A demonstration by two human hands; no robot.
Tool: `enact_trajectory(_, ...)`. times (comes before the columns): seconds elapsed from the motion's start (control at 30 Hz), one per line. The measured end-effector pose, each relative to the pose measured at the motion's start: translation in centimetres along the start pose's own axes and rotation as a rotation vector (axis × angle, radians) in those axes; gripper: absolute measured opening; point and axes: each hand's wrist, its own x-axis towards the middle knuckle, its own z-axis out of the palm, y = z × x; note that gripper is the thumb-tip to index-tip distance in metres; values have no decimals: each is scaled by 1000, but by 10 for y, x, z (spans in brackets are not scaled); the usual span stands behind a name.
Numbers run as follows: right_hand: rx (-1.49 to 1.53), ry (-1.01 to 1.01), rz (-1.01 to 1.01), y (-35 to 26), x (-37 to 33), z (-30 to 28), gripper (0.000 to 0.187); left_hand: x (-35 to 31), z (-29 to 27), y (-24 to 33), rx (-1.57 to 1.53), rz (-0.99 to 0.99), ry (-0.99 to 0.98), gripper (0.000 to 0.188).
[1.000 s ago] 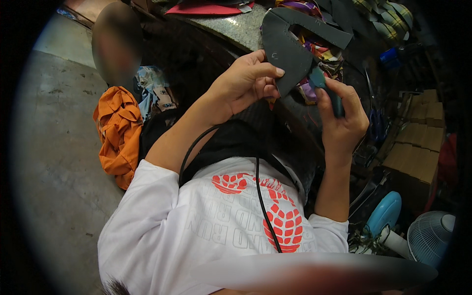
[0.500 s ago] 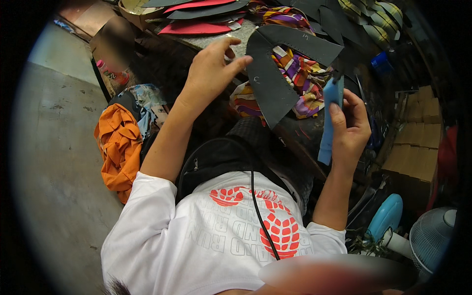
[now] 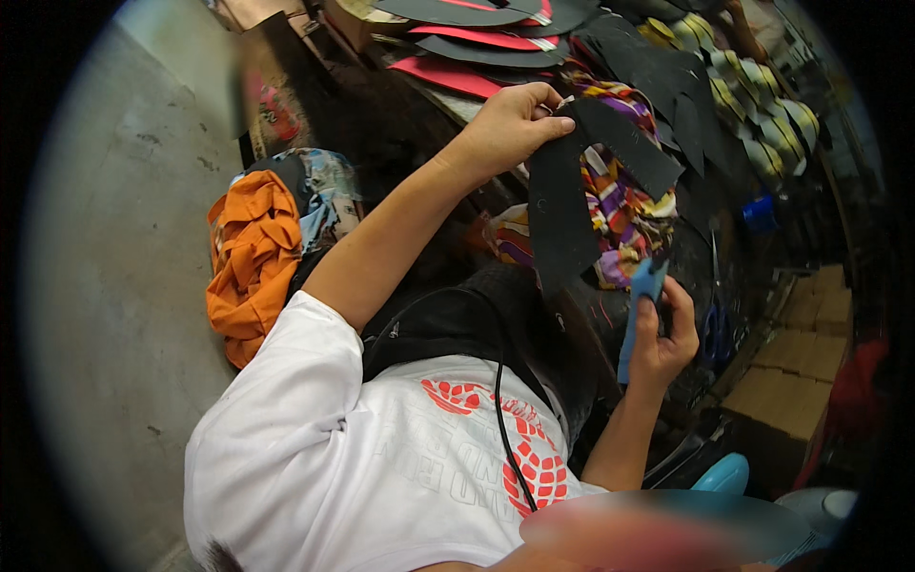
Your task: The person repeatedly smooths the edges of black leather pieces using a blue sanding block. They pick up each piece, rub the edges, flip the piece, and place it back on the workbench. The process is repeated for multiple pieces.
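Note:
A U-shaped black sheet piece [image 3: 558, 205] with small pale marks stands over the work surface, its opening facing right. At its upper corner my left hand [image 3: 519, 124] is closed in a pinch on the edge, and a small whitish bit shows by the fingertips. Through the piece's opening I see a bunched patterned cloth [image 3: 620, 214] in purple, orange and white. My right hand [image 3: 662, 338] grips a flat, long blue handle [image 3: 637, 324] whose dark end points up towards the cloth. What that dark end is I cannot make out.
Black and red cut sheets [image 3: 477, 48] are stacked at the back. Blue-handled scissors [image 3: 717, 329] lie right of my right hand, near cardboard boxes [image 3: 786, 353]. Yellow-and-black curved pieces [image 3: 762, 114] sit far right. Orange cloth [image 3: 253, 257] hangs at left.
My left hand has closed on the upper edge of the black piece, where it was beside it. The view has shifted, and my right hand with the blue handle appears lower.

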Motion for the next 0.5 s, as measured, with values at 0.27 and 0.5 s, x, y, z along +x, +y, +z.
enact_trajectory(0.27,36,32,120,9,-7,-3,25,-15,-82,67,552,404,387,29)
enact_trajectory(0.5,47,64,153,11,-8,-3,27,-3,-103,154,802,1048,1003,20)
